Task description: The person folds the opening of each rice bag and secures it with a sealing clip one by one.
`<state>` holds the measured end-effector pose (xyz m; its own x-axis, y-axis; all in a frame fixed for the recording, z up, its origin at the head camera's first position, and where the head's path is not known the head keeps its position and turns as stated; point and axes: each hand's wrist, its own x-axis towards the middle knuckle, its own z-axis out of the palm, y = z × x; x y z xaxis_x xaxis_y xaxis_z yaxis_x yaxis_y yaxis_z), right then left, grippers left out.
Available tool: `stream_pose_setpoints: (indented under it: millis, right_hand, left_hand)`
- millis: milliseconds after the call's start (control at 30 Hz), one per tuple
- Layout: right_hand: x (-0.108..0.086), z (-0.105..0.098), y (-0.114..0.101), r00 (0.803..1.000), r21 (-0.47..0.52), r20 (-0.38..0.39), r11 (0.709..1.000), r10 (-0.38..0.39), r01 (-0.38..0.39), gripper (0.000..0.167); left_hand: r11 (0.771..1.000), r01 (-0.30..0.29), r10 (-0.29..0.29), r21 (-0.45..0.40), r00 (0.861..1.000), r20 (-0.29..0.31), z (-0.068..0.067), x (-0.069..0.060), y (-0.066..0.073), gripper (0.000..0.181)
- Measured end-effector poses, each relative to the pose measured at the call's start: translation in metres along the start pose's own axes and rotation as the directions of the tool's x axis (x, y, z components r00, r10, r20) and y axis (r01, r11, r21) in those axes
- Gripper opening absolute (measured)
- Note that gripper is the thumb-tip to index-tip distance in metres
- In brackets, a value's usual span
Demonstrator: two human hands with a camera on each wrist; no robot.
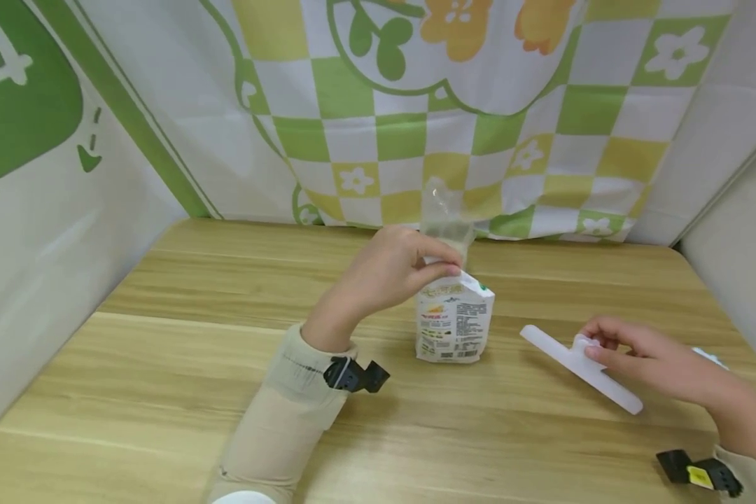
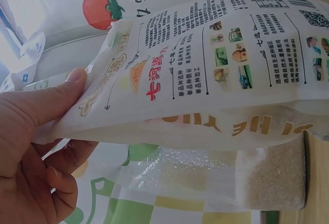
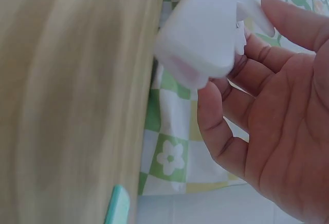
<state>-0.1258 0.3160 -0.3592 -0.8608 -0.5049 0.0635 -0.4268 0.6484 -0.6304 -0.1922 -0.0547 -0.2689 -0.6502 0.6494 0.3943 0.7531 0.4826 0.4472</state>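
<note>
A white printed paper bag [image 1: 455,325] stands upright on the table. My left hand [image 1: 400,269] pinches its top edge between thumb and fingers; in the left wrist view the thumb lies on the printed face of the bag [image 2: 195,75]. To the right, my right hand [image 1: 649,360] holds a long white clip [image 1: 582,367] by its handle. In the right wrist view the clip [image 3: 200,29] is between the thumb and fingers of the hand [image 3: 277,100]. Behind the paper bag is a clear plastic bag [image 1: 447,224], with pale grains [image 2: 272,175] in its lower part in the left wrist view.
A light blue-green object [image 1: 710,358] lies at the right, partly hidden by my right hand; its edge [image 3: 118,206] shows in the right wrist view. The wooden table [image 1: 164,392] reaches back to a checkered cloth [image 1: 403,133]. White panels stand at both sides.
</note>
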Motion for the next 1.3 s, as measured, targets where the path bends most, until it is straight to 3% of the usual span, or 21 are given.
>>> stream_pose_setpoints:
  millis: [267,767,900,1133,1300]
  right_hand:
    - [0.013,-0.006,-0.014,0.998,0.025,-0.018,0.998,-0.058,0.058,0.019]
    - [0.025,-0.021,-0.028,0.998,0.047,-0.043,0.998,0.051,-0.049,0.014]
    - [0.031,-0.022,-0.032,0.998,0.048,-0.061,0.999,0.023,-0.020,0.016]
    - [0.041,-0.022,-0.034,0.997,0.136,-0.063,0.989,-0.053,0.061,0.017]
    - [0.046,-0.024,-0.038,0.997,0.174,-0.058,0.983,-0.044,0.053,0.017]
  left_hand:
    - [1.000,0.012,-0.012,0.006,1.000,0.011,-0.001,0.001,0.001,0.016]
    - [1.000,0.024,-0.024,0.012,1.000,0.008,-0.001,0.001,0.002,0.016]
    - [1.000,0.028,-0.028,0.003,1.000,0.001,-0.001,0.000,0.002,0.016]
    - [1.000,0.021,-0.021,0.001,1.000,0.001,-0.001,0.000,0.002,0.017]
    - [1.000,0.016,-0.016,0.001,1.000,0.002,-0.001,0.000,0.002,0.017]
